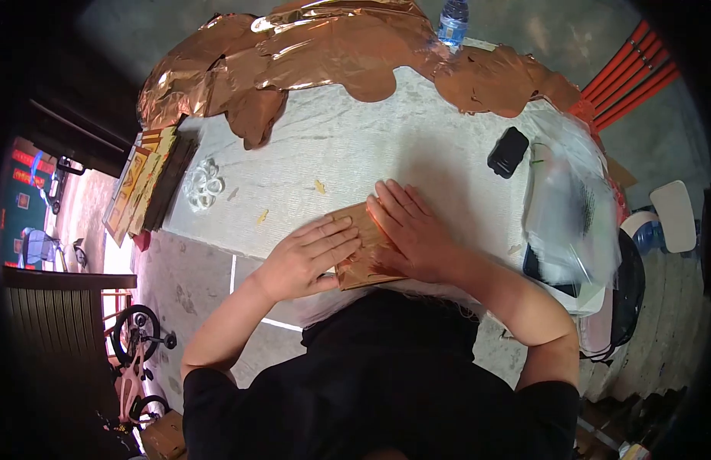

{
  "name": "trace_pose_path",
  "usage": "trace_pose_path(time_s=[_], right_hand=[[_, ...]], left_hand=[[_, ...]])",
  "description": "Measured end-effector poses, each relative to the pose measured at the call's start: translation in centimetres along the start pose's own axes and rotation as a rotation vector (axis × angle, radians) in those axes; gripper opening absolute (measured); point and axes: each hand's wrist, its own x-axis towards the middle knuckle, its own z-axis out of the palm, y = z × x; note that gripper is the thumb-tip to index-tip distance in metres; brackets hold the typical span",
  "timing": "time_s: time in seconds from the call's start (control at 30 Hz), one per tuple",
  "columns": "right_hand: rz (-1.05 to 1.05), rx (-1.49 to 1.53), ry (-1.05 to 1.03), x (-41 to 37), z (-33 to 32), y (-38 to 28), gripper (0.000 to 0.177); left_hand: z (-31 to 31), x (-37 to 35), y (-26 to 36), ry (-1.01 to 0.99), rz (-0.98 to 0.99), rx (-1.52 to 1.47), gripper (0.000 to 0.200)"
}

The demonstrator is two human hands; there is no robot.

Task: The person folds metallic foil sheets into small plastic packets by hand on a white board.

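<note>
A flat, shiny copper-gold packet (363, 264) lies on the light table at its near edge, just in front of my body. My left hand (311, 257) rests flat across its left side with the fingers stretched out. On its right side my right hand (410, 234) presses down, fingers straight and lying flat. Both hands cover much of the packet, so its print and full outline are hidden. Further off, large copper foil sheets (317, 57) with rounded lobes, like flat foil balloons, are spread along the far edge.
A stack of printed cards or packets (144, 188) stands at the left edge. Near it lie clear rings (203, 186) and small yellow scraps (319, 186). To the right are a black case (509, 152) and clear plastic bags (570, 215). A water bottle (453, 23) stands at the back.
</note>
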Motion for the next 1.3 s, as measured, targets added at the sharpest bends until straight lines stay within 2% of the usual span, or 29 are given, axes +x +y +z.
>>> trace_pose_path(time_s=[0.1, 0.17, 0.2, 0.27, 0.3, 0.37, 0.4, 0.47, 0.53, 0.57, 0.63, 0.67, 0.73, 0.8, 0.83, 0.87, 0.93, 1.03, 1.1, 1.3], right_hand=[[-0.003, 0.080, 0.005, 0.8, -0.8, 1.4, 0.065], [0.662, 1.232, -0.347, 2.5, -2.6, 2.7, 0.058], [0.669, 1.226, -0.338, 2.2, -2.7, 3.4, 0.058], [0.449, 2.102, 0.043, 1.1, -2.6, 5.0, 0.051], [0.448, 2.101, 0.048, 0.8, -2.8, 5.8, 0.051], [0.484, 2.157, 0.256, 0.3, -2.9, 7.0, 0.044], [0.486, 2.160, 0.264, 0.2, -2.7, 7.2, 0.044], [0.597, 1.942, 0.279, 0.1, -2.7, 7.5, 0.036], [0.595, 1.882, 0.277, 0.0, -2.7, 7.3, 0.035], [0.592, 1.823, 0.269, 0.1, -2.8, 7.1, 0.034], [0.570, 1.898, 0.261, -0.1, -2.1, 7.7, 0.036], [0.559, 1.973, 0.255, 0.0, -2.0, 7.9, 0.038], [0.599, 1.933, 0.210, 0.2, -2.6, 7.1, 0.041], [0.502, 1.906, 0.017, 0.4, -2.4, 6.2, 0.038], [0.453, 1.917, 0.137, 0.4, -1.2, 5.9, 0.032], [0.447, 1.912, 0.135, 0.5, -1.3, 5.4, 0.032], [0.714, 1.880, 0.235, 0.9, -1.7, 4.6, 0.028], [0.771, 1.843, 0.311, 1.0, -1.9, 4.4, 0.024], [0.736, 1.832, 0.308, 1.0, -2.7, 4.3, 0.022], [0.694, 1.712, 0.320, 0.9, -2.2, 4.5, 0.021]], left_hand=[[0.0, 0.0, -0.6, -0.034, 0.056, 0.001, 0.041], [0.0, 0.0, -0.8, -0.042, 0.083, 0.009, 0.039], [0.0, 0.1, -0.8, -0.044, 0.086, 0.018, 0.036], [-0.1, 0.3, -0.7, -0.048, 0.094, 0.028, 0.033], [-0.1, 0.4, -0.7, -0.058, 0.109, 0.076, 0.033], [-0.1, 0.4, -0.6, -0.076, 0.126, 0.122, 0.032], [0.1, 0.4, -0.6, -0.042, 0.099, 0.088, 0.034], [0.6, 0.3, -0.9, -0.006, 0.077, 0.055, 0.037], [1.0, -0.1, -1.3, 0.202, -0.073, -0.144, 0.028], [1.1, 0.1, -1.1, 0.206, -0.072, -0.137, 0.028], [1.1, 0.5, -0.5, 0.407, -0.764, -0.629, 0.015], [1.8, 0.5, -1.7, 0.523, -0.793, -0.806, 0.009], [2.0, 2.7, -1.8, 0.732, -0.752, -1.397, 0.004], [3.0, 3.1, -2.6, 0.737, -0.770, -1.472, 0.005], [3.4, 3.3, -2.8, 0.734, -0.809, -1.553, 0.008], [3.4, 3.8, -2.5, 0.738, -0.801, -1.552, 0.008], [3.2, 5.0, -1.6, 0.726, -0.855, -1.519, 0.009], [3.5, 5.6, -1.2, 0.666, -0.849, -1.573, 0.013], [3.9, 5.4, -1.7, 0.608, -0.828, -1.556, 0.021], [3.1, 5.4, -1.4, 0.584, -0.760, -1.611, 0.026]])
